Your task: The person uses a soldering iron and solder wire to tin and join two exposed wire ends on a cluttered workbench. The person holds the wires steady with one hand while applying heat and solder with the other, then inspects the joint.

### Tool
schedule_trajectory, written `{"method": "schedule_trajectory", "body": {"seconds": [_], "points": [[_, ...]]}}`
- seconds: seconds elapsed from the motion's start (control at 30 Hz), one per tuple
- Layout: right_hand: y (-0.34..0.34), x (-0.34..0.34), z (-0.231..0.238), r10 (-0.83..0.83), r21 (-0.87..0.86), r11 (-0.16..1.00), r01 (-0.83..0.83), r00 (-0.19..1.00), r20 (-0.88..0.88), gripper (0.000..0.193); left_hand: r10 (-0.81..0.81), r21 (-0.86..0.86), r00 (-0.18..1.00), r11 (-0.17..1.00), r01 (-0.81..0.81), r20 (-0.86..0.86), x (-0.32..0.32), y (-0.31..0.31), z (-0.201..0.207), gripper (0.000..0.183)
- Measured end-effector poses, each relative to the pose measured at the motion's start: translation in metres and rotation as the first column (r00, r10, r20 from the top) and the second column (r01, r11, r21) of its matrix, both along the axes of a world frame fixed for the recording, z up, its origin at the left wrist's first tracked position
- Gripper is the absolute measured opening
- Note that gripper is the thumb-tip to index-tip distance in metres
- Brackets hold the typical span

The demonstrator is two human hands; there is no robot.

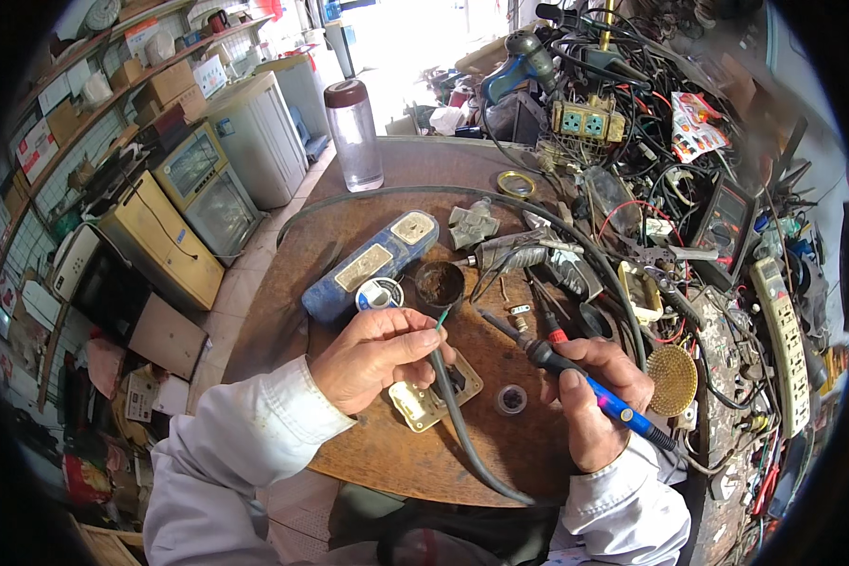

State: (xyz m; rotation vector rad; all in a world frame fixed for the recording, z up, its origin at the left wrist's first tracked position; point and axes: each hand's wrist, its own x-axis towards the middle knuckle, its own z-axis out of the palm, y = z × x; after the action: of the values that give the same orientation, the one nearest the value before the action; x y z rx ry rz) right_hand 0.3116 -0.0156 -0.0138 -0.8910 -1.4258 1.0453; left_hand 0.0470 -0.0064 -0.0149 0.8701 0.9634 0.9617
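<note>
My left hand (377,357) pinches the end of a thick grey cable (459,424), with a thin green wire (442,319) sticking up at the fingertips. In my right hand (596,401) is a soldering iron (606,397) with a blue and black handle, its tip pointing up and left, apart from the wire. A dark round pot (439,284) stands just beyond the left fingers. Beside it sits a small spool of solder (380,294). Under the cable lies an open beige plastic shell (419,407), partly covered by the left hand.
On the brown wooden table (349,462) are a long blue case (373,262), a small round container (511,400) and a tall clear bottle (354,137). Tangled cables, a multimeter (724,226) and a power strip (781,344) crowd the right side. Shelves and cabinets line the left.
</note>
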Motion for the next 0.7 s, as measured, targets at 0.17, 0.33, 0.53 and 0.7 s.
{"method": "schedule_trajectory", "body": {"seconds": [0.17,0.33,0.53,0.7], "points": [[-0.003,-0.002,0.006,0.043,-0.057,0.997,-0.045,0.998,-0.04,0.025,-0.027,0.013,0.996,1.0,0.026,0.09,-0.001,0.003,-0.005,0.024],[-0.005,-0.003,0.013,0.053,-0.088,0.994,-0.06,0.995,-0.079,0.024,-0.063,0.062,0.988,0.997,0.055,0.138,-0.001,0.002,-0.005,0.026],[0.001,0.001,0.003,-0.021,-0.025,0.999,0.021,1.0,-0.006,0.025,-0.11,0.042,0.979,0.994,0.104,0.169,-0.003,0.001,-0.004,0.029],[0.001,0.001,0.007,-0.052,-0.088,0.995,0.046,0.997,-0.062,0.026,-0.264,0.131,0.963,0.958,0.255,0.057,0.001,-0.004,0.008,0.029]]}}
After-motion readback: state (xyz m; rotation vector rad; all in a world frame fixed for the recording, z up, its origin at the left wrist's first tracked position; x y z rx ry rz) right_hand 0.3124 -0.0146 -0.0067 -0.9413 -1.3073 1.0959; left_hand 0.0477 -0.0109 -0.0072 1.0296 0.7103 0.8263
